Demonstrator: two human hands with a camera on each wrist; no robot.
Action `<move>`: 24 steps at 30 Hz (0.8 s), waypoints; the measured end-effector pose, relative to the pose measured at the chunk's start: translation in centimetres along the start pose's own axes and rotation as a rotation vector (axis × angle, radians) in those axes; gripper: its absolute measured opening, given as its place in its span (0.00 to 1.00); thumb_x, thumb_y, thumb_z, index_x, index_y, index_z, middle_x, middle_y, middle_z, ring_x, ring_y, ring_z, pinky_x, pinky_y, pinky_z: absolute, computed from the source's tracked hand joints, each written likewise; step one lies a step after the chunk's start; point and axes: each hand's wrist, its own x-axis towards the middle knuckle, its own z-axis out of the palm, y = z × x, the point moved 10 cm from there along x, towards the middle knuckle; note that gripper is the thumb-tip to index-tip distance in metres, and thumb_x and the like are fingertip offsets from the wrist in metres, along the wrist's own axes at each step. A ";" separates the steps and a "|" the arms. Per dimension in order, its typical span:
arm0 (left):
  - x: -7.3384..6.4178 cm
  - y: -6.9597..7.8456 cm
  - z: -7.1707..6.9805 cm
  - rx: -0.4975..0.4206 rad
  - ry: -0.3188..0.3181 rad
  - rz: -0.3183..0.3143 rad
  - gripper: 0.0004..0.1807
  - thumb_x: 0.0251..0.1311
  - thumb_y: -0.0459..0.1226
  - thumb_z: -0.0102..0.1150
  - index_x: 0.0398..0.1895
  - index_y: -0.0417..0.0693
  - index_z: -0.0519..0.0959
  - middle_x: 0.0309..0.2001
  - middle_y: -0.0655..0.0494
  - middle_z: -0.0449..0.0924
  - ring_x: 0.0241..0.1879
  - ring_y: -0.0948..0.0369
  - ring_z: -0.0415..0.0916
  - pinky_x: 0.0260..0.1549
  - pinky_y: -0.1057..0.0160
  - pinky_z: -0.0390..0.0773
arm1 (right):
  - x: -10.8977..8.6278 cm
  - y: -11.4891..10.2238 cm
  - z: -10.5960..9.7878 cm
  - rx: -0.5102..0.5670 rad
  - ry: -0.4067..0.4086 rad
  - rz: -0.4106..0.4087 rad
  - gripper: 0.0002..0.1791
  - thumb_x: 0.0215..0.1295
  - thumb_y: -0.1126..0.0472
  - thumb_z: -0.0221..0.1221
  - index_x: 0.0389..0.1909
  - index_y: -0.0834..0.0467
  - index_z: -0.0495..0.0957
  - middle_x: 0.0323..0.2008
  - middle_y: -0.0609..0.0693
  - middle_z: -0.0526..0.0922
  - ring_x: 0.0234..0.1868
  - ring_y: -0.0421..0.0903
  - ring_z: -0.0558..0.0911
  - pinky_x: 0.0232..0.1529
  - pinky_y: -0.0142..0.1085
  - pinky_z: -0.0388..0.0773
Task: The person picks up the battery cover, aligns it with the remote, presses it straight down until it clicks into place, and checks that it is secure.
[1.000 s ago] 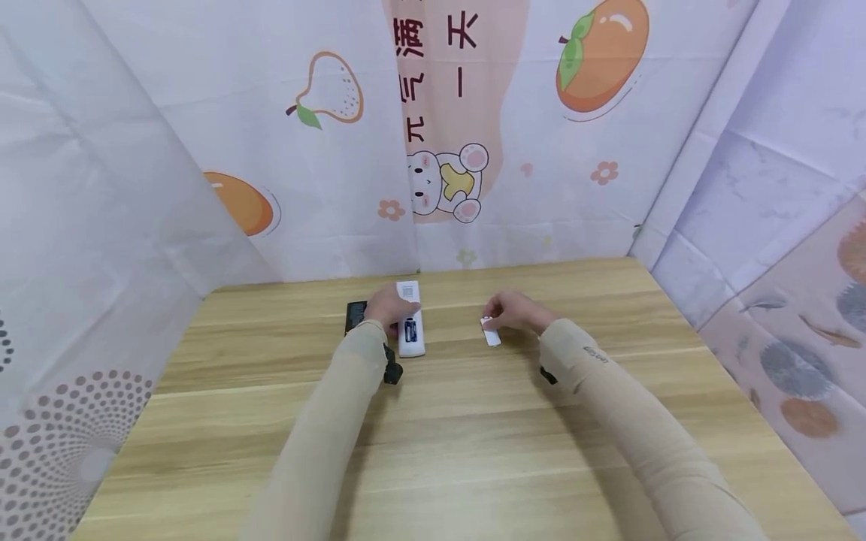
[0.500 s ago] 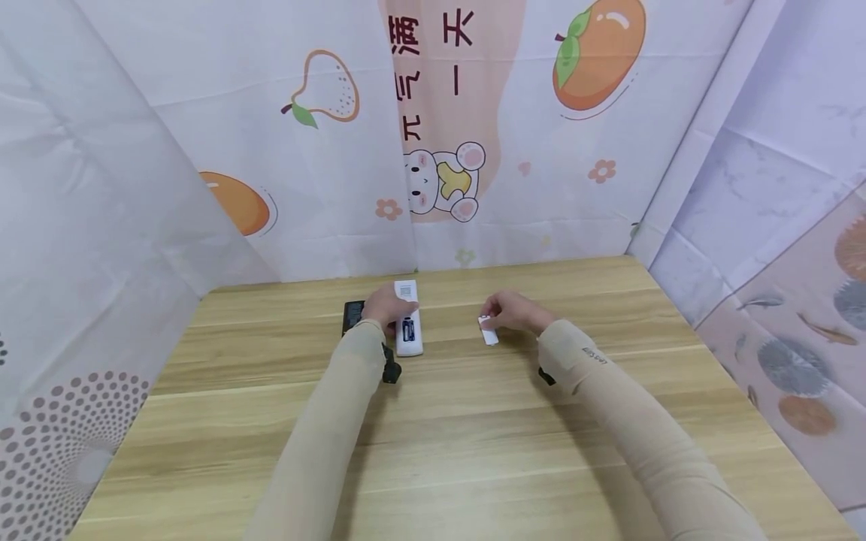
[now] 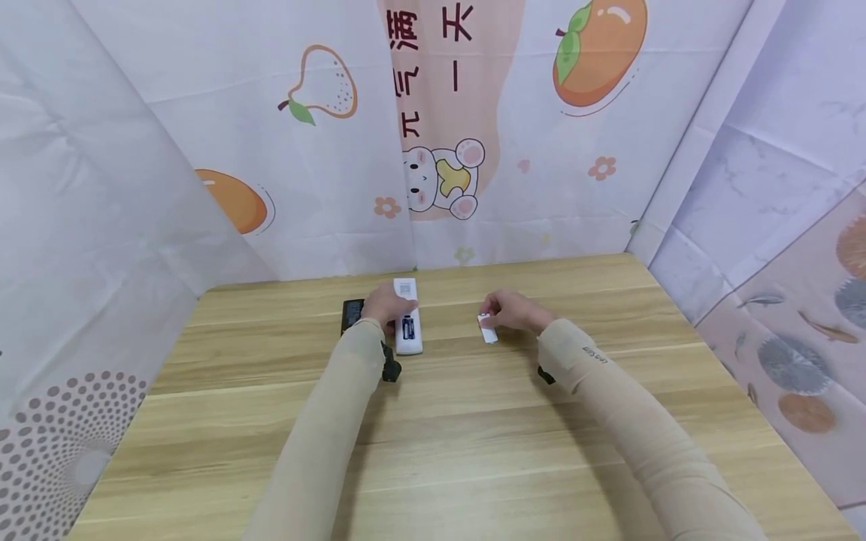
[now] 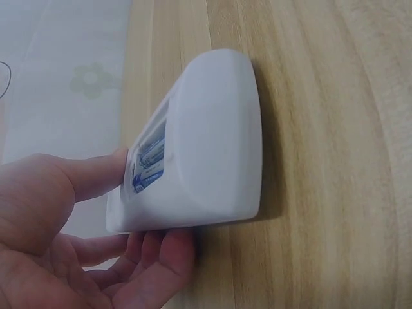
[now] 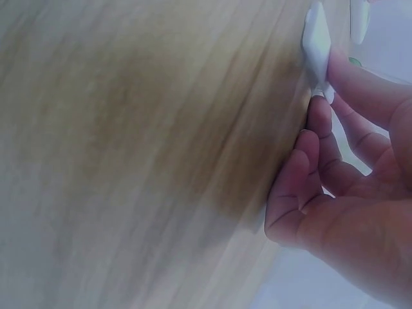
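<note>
1. Farthest left, a cloth with grey dots [image 3: 88, 421] hangs beside the wooden desk [image 3: 440, 451], seen whole only by the head camera
2. A black device [image 3: 351, 312] lies on the desk, partly covered by the left hand [image 3: 386, 303]; any markings on it are too small to read
3. The left hand grasps the white remote [image 3: 409, 343], which lies on the desk left of centre with its battery side up; the left wrist view shows what the head view hides, the thumb [image 4: 96, 172] on that face and the other fingers [image 4: 175, 251] along the lower edge
4. Inside the open compartment sit blue-and-silver batteries [image 4: 149, 161]; their print is too blurred to make out
5. A small printed square label [image 3: 405, 288] marks the far end of the remote, legible in neither view
6. Behind, the fruit-patterned cloth [image 3: 257, 128] carries sideways dark red characters [image 3: 404, 75], 元气满 and 一天
7. Right of the remote and well apart from it, the right hand [image 3: 514, 311] pinches a small white cover [image 3: 489, 335]; only the right wrist view shows its thin edge between thumb [image 5: 364, 80] and fingers, the rest of them curled close to the desk
8. Dark lettering [image 3: 594, 355] runs across the right sleeve [image 3: 622, 398], too small to read surely
</note>
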 end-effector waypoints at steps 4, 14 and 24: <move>0.0 0.0 -0.1 -0.010 -0.003 -0.005 0.27 0.66 0.46 0.65 0.61 0.39 0.73 0.49 0.41 0.79 0.41 0.50 0.82 0.25 0.57 0.85 | -0.2 -0.1 -0.1 0.000 -0.002 0.019 0.10 0.69 0.63 0.66 0.45 0.64 0.80 0.38 0.52 0.79 0.41 0.47 0.73 0.43 0.37 0.73; 0.4 -0.1 -0.2 -0.055 0.003 0.008 0.25 0.65 0.46 0.66 0.58 0.39 0.74 0.47 0.42 0.80 0.38 0.50 0.82 0.25 0.56 0.84 | -0.5 -0.2 -0.2 -0.005 0.026 0.018 0.11 0.69 0.63 0.66 0.47 0.64 0.80 0.38 0.53 0.79 0.40 0.47 0.73 0.42 0.36 0.72; 0.2 -0.2 0.1 -0.048 0.008 -0.015 0.26 0.65 0.46 0.67 0.58 0.39 0.74 0.47 0.42 0.80 0.39 0.51 0.81 0.27 0.56 0.85 | -0.5 -0.1 0.1 -0.023 0.041 0.025 0.12 0.69 0.63 0.66 0.47 0.65 0.80 0.38 0.54 0.79 0.40 0.48 0.73 0.43 0.37 0.73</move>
